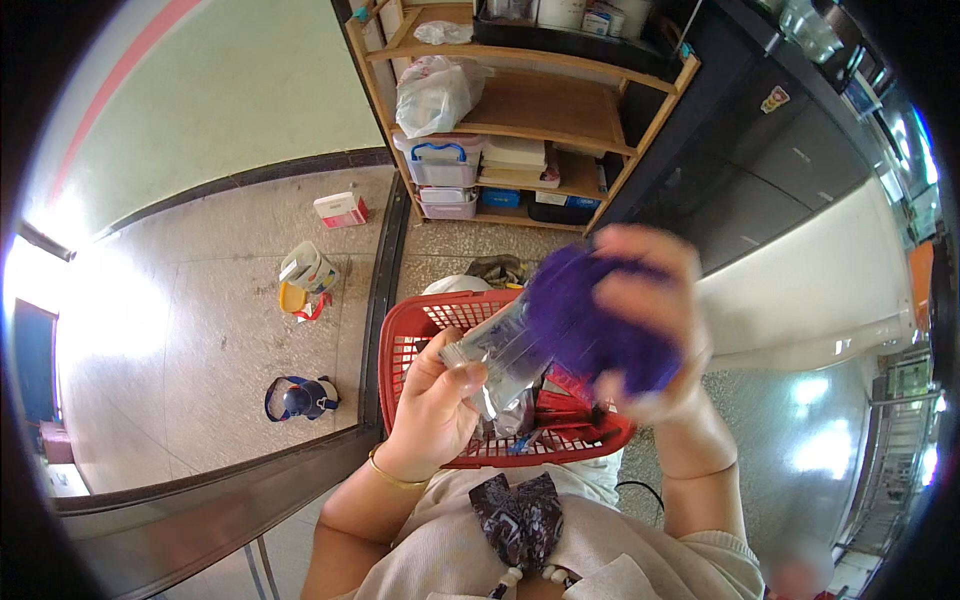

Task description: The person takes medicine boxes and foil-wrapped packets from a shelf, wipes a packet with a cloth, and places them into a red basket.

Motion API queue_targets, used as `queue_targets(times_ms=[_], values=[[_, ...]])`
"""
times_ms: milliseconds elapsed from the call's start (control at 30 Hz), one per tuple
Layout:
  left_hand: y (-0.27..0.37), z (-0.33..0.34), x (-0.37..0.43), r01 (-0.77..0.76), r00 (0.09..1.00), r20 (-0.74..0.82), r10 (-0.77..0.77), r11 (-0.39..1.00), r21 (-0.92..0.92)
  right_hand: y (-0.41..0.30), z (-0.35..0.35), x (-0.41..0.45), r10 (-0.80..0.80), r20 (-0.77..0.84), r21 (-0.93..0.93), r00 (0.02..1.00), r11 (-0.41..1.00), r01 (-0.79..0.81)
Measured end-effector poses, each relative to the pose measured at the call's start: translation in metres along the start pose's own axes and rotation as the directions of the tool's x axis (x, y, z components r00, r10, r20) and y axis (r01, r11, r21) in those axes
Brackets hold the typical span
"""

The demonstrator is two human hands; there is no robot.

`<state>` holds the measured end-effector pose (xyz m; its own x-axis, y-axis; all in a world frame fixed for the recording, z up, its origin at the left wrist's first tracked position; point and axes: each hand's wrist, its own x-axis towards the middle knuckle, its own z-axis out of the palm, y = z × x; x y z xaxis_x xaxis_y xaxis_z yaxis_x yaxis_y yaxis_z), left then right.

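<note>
My left hand pinches the crimped end of a clear plastic sachet between thumb and fingers. A bunched purple cloth is gripped in my right hand, which is blurred, and the cloth lies against the sachet's upper end. Both hands are above a red plastic basket in front of my body. Inside the basket are red packets, silvery plastic wrapping and other small items, partly hidden by my hands.
Ahead stands a wooden shelf rack with plastic bags and boxes. A white tub, a red-and-white box and a blue bottle with a strap are on the floor at left. A dark cabinet and a white surface are at right.
</note>
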<state>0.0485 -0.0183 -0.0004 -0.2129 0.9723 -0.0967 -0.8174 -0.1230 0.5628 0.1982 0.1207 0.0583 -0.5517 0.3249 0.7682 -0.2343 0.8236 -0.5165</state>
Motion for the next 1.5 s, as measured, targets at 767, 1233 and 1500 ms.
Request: queue_targets(times_ms=[767, 1233, 1500], values=[[0.000, -0.016, 0.000, 0.111, 0.977, 0.207, -0.060, 0.963, -0.247, 0.039, -0.020, -0.038, 0.764, 0.030, 0.918, 0.644, 0.234, -0.321], [0.041, 0.029, 0.015, -0.514, 0.847, 0.473, 0.242, 0.150, 0.844, 0.000, 0.038, 0.006, 0.071, 0.180, 0.345, 0.981, 0.929, -0.131], [0.028, 0.024, 0.020, -0.478, 0.838, 0.251, 0.484, 0.432, 0.765, 0.006, 0.032, -0.027, 0.165, 0.136, 0.238, 0.977, 0.952, -0.194]])
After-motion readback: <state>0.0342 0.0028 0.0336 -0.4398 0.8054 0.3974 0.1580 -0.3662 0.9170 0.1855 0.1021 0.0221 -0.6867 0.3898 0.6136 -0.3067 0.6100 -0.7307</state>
